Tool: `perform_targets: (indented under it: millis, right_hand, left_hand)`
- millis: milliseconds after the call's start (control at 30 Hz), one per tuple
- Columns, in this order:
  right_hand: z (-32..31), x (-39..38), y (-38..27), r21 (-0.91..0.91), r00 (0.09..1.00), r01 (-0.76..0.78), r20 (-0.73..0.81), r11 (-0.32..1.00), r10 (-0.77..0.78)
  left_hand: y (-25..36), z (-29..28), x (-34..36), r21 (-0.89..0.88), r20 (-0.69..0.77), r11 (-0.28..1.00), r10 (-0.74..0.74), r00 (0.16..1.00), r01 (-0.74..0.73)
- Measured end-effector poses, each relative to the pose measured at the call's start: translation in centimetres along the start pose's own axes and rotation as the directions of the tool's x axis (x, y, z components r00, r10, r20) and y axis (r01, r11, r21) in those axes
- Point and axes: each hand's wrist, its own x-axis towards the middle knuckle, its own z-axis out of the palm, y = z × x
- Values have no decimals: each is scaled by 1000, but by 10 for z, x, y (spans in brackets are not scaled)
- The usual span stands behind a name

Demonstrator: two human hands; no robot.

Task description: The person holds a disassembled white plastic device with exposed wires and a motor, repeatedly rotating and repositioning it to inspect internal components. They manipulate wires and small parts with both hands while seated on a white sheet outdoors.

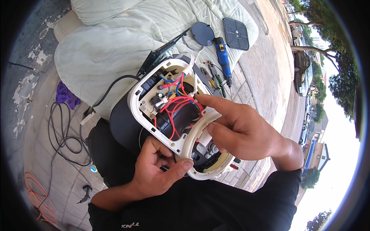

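Observation:
An opened appliance rests low in front of me, with a black body (pixel 120 119) and a white plastic frame (pixel 138 104). Red, blue and yellow wires (pixel 177 106) cross its inside. Its near end has a cream-white ring (pixel 192 142). My left hand (pixel 158 173) grips the frame and ring from below, thumb on the ring's edge. My right hand (pixel 243 131) is closed over the ring's right part, index finger reaching to the wire bundle and thumb against a pale piece inside. What its curled fingers hold is partly hidden.
On a pale quilted cover (pixel 100 34) lie a blue power screwdriver (pixel 222 57), hand tools (pixel 212 79), a round dark cover (pixel 203 34) and a square grid plate (pixel 235 32). A circuit board (pixel 156 54) stands behind the appliance. Cords (pixel 63 146) and a purple cloth (pixel 67 94) lie left.

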Motion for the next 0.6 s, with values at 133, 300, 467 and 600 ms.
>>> perform_targets:
  millis: [133,300,467,600]
  right_hand:
    - [-4,3,0,-251,995,97,25,963,-94]
    - [-10,14,6,-258,985,170,23,951,-170]
    - [-16,8,8,-16,997,81,-2,997,-81]
    - [-17,2,13,0,984,157,-80,988,-157]
  left_hand:
    - [2,0,-1,-12,5,1000,-11,1000,11]
    - [3,-1,2,-8,1,1000,5,1000,-5]
    - [-4,-3,-1,55,17,998,6,1000,-6]
    - [-5,-8,-2,95,17,995,10,1000,-12]
